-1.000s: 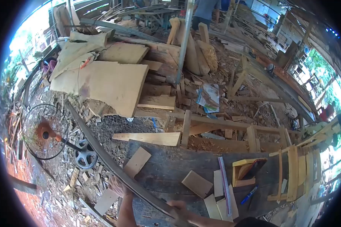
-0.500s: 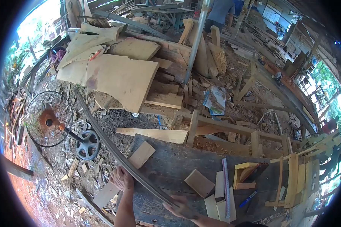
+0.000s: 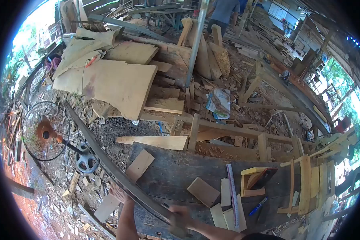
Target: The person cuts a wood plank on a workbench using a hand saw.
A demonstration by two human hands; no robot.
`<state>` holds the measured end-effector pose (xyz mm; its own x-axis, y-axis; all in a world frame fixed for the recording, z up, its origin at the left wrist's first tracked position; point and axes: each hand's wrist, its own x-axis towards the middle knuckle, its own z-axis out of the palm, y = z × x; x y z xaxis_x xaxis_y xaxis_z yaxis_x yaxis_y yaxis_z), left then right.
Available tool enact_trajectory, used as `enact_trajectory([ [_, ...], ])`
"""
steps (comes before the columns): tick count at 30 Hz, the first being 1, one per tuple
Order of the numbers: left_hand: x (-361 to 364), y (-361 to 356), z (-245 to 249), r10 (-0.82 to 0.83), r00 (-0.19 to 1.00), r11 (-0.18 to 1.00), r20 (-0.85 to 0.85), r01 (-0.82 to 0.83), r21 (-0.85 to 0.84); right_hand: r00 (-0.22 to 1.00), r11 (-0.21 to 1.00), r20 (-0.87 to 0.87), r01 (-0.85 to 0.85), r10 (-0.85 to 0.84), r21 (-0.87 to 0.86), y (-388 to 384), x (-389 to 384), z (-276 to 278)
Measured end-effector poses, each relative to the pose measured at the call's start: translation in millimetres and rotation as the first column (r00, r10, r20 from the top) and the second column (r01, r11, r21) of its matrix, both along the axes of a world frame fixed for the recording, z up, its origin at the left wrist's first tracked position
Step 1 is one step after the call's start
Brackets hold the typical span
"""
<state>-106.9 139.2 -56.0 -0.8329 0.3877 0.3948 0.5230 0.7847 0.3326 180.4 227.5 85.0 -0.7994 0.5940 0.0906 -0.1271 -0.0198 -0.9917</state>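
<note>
A long, slightly curved strip of wood [image 3: 112, 170] slants from the upper left down over the dark workbench [image 3: 164, 172]. My left hand [image 3: 120, 193] is closed on its edge near the middle, with the fingers partly behind the strip. At the lower end my right hand [image 3: 180, 219] is wrapped round the strip, somewhat blurred. Small flat wood pieces [image 3: 204, 192] lie on the bench to the right, beside a long ruler [image 3: 233, 196] and a blue pen [image 3: 258, 206].
A standing fan [image 3: 46, 132] is at the left. Large sawn slabs [image 3: 108, 82] lie beyond the bench. A wooden frame piece [image 3: 252, 182] sits on its right part. Another person [image 3: 224, 15] stands in the far background.
The strip has turned so that its broader face shows more, and its lower end with my right hand has shifted left. The whole view has moved slightly.
</note>
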Motion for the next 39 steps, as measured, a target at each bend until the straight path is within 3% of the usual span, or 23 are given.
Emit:
enact_trajectory([
  [2,1.7,3.8,20.5,0.047,0.987,0.998,0.155,-0.04,-0.047,0.996,0.999,-0.079,0.034,-0.031,0.034,6.1,-28.8,3.3],
  [3,3.6,4.5,30.4,0.042,0.988,0.998,0.146,-0.035,-0.055,0.977,0.988,-0.19,0.117,-0.097,0.099,6.1,-36.2,7.7],
  [4,8.0,6.6,41.4,0.039,0.989,0.997,0.14,-0.03,-0.07,0.997,0.997,-0.061,0.042,-0.037,0.071,5.2,-28.7,-3.2],
  [5,12.1,8.5,46.7,0.039,0.99,0.996,0.137,-0.028,-0.083,0.997,0.997,-0.063,0.043,-0.039,0.067,1.1,-12.6,-16.8],
  [6,12.7,10.9,42.8,0.072,0.997,0.992,0.039,-0.068,-0.102,0.995,0.942,0.072,-0.047,0.075,-0.333,-4.4,8.4,-32.3],
  [8,19.8,21.2,58.9,0.109,0.994,0.993,0.017,-0.108,-0.057,0.955,0.72,0.153,-0.08,0.253,-0.689,3.4,36.8,-33.4],
  [9,20.7,25.6,66.1,0.141,0.99,0.99,-0.004,-0.141,-0.009,0.935,0.549,-0.13,-0.303,0.331,-0.779,11.3,50.8,-32.1],
  [11,21.2,23.4,65.9,0.124,0.99,0.992,-0.07,-0.123,0.009,0.848,0.332,-0.404,-0.511,0.342,-0.793,7.3,53.9,-29.0],
  [12,21.3,23.8,67.9,0.126,0.991,0.992,-0.036,-0.126,-0.007,0.916,0.53,-0.144,-0.339,0.375,-0.777,0.5,44.9,-30.9],
  [14,20.2,23.6,69.8,0.142,0.989,0.989,0.038,-0.141,-0.041,0.924,0.707,0.12,-0.188,0.362,-0.682,-10.5,15.7,-56.1],
  [15,17.5,25.3,62.9,0.16,0.986,0.986,0.039,-0.158,-0.047,0.959,0.811,0.143,-0.121,0.244,-0.572,-14.0,-5.3,-93.6],
  [17,14.9,20.6,39.4,0.143,0.987,0.987,-0.074,-0.147,-0.059,0.971,0.875,0.164,-0.075,0.174,-0.479,-18.1,-4.4,-89.8],
  [18,16.0,15.4,31.4,0.149,0.982,0.986,-0.111,-0.157,-0.063,0.971,0.913,0.166,-0.094,0.173,-0.398,-3.2,-3.3,-29.5],
  [19,16.7,20.6,35.8,0.189,0.975,0.979,-0.114,-0.197,-0.056,0.96,0.915,0.18,-0.133,0.215,-0.382,-4.8,8.3,-15.7],
  [20,22.4,33.3,85.6,0.241,0.947,0.965,0.214,-0.21,-0.155,0.947,0.915,0.193,-0.172,0.256,-0.365,-6.4,20.0,-1.7],
  [22,20.6,31.1,84.5,0.214,0.967,0.974,0.136,-0.2,-0.104,0.953,0.832,0.187,-0.102,0.239,-0.545,-8.0,45.7,-24.6],
  [24,20.4,32.9,101.8,0.239,0.95,0.97,0.202,-0.225,-0.087,0.967,0.742,0.2,0.017,0.159,-0.671,-4.2,64.5,-46.6],
  [25,21.5,33.2,107.9,0.209,0.947,0.978,0.244,-0.206,-0.036,0.951,0.942,0.259,-0.077,0.168,-0.326,-1.5,44.0,-19.5],
  [26,22.9,32.2,105.5,0.213,0.946,0.977,0.246,-0.212,-0.034,0.941,0.99,0.33,-0.113,0.081,0.08,1.4,23.0,7.8],
  [31,21.0,32.6,94.4,0.196,0.977,0.979,0.081,-0.2,0.037,0.962,0.991,0.264,-0.091,0.063,0.096,5.3,-3.7,13.1],
  [36,20.5,31.2,96.1,0.194,0.966,0.98,0.173,-0.2,0.021,0.981,0.997,0.18,-0.079,0.075,0.013,-3.5,43.2,9.1],
  [39,19.3,31.2,97.5,0.197,0.961,0.979,0.194,-0.203,0.013,0.989,0.987,0.113,-0.111,0.098,0.116,-0.9,21.2,-10.0],
])
